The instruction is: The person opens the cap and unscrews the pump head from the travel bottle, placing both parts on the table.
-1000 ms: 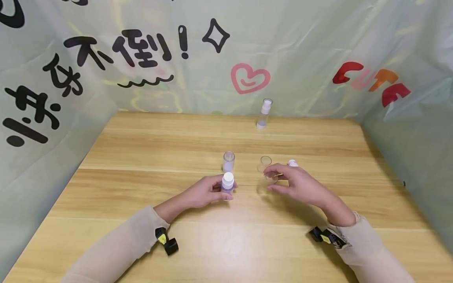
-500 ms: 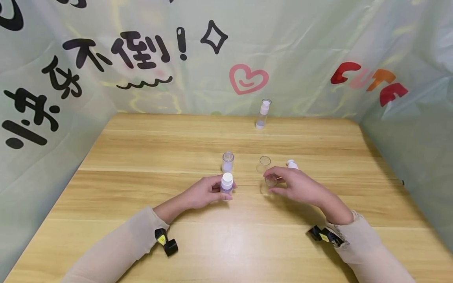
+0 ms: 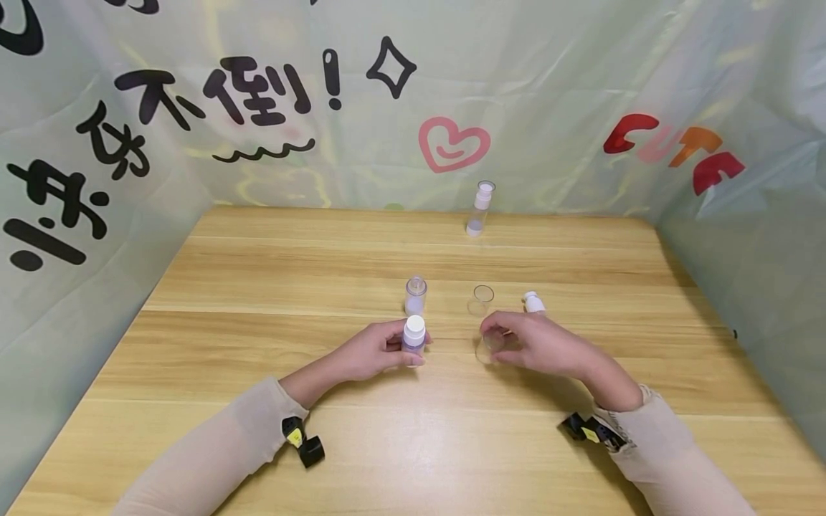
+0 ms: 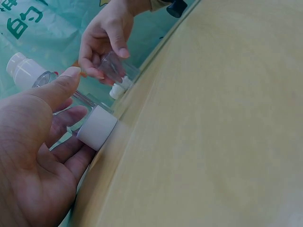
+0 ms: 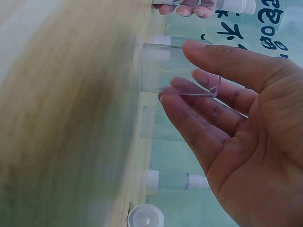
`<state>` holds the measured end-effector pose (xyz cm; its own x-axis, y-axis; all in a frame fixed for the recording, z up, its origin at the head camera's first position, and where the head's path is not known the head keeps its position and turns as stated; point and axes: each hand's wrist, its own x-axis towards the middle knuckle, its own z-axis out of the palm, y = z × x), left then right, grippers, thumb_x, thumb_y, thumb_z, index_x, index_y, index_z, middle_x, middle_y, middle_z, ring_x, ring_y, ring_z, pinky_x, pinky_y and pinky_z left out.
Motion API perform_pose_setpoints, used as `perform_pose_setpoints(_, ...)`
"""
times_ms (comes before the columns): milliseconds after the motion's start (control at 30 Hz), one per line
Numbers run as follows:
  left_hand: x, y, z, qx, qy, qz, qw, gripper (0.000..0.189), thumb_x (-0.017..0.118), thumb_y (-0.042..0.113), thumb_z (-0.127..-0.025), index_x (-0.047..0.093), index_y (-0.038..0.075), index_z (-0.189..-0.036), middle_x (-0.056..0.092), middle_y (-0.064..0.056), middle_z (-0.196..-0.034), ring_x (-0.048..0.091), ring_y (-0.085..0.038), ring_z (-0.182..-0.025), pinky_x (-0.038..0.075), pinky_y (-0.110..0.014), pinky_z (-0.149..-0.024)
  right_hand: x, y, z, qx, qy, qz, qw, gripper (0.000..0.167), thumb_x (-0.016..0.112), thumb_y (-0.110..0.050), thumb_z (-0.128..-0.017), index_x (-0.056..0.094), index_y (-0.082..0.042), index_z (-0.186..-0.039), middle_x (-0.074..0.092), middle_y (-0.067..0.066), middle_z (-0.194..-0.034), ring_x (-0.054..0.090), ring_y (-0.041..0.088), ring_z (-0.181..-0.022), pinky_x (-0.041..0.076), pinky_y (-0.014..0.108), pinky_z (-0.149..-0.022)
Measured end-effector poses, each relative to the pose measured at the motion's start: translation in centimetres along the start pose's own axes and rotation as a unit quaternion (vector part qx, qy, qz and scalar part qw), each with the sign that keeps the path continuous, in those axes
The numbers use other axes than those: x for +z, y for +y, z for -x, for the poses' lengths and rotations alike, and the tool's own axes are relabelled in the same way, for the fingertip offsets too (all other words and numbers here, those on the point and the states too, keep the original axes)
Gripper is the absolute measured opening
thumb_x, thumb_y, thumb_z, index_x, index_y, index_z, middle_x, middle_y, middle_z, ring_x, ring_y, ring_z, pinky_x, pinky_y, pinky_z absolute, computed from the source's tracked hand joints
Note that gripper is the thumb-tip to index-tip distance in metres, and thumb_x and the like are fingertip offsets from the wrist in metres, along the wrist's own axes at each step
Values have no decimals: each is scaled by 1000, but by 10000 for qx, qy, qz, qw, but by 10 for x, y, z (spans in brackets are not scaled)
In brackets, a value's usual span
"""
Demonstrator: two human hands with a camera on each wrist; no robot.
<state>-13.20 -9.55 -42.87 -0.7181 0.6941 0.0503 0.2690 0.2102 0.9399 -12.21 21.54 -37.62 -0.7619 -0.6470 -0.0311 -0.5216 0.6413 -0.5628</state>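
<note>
"Gripping the bottle (image 3: 414, 335) upright in the left hand (image 3: 369, 351): why?"

"Probably so it can't tip; it's tall and narrow."

"And the right hand (image 3: 542, 344)?"

"Thumb and fingers curl round a clear cap (image 5: 163, 68), at or just above the table (image 3: 419, 444). Holding it by its sides likely keeps it level. A second cap (image 3: 483, 294) stands just behind; the pump (image 3: 533, 302) lies near that hand."

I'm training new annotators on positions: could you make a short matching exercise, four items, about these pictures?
1. Left hand
2. Right hand
3. Farthest bottle
4. Pink heart

A. on the backdrop
B. holding a clear cover
C. near the back edge of the table
D. holding a white-topped bottle

Pairs: 1-D, 2-B, 3-C, 4-A
</note>
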Motion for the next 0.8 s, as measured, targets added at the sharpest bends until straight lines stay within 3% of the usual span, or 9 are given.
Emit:
perform_pose_setpoints(233,0,0,0,-10,-3,-16,10000,34,73,19,-90,62,6,-119,69,-6,-112,63,-14,-108,48,-30,-97,0,-2,0,17,-291,-4,9996,35,78,-13,-84,60,-13,-115,60,-11,-95,59,8,-93,52,32,-84)
perform_pose_setpoints(433,0,-1,1,-3,-10,-63,10000,33,73,19,-90,63,9,-120,68,-6,-111,63,-12,-107,49,-30,-96,-1,-3,2,-66,-322,94,9994,45,81,-21,-82,59,-12,-119,63,-9,-105,60,9,-97,52,34,-87)
perform_pose_setpoints(633,0,-1,0,47,-22,-66,10000,33,72,20,-91,63,9,-120,68,-5,-111,63,-12,-107,49,-30,-96,-6,-7,6,-5,11,120,9999,58,77,-35,-85,54,-10,-131,61,4,-127,61,24,-111,49,43,-96)
perform_pose_setpoints(800,0,-2,0,19,-17,7,10000,33,72,20,-91,63,8,-120,68,-6,-112,63,-13,-108,49,-29,-96,-10,-15,5,-133,371,-15,9992,61,75,-41,-85,54,-11,-134,60,4,-130,61,29,-113,48,43,-98)
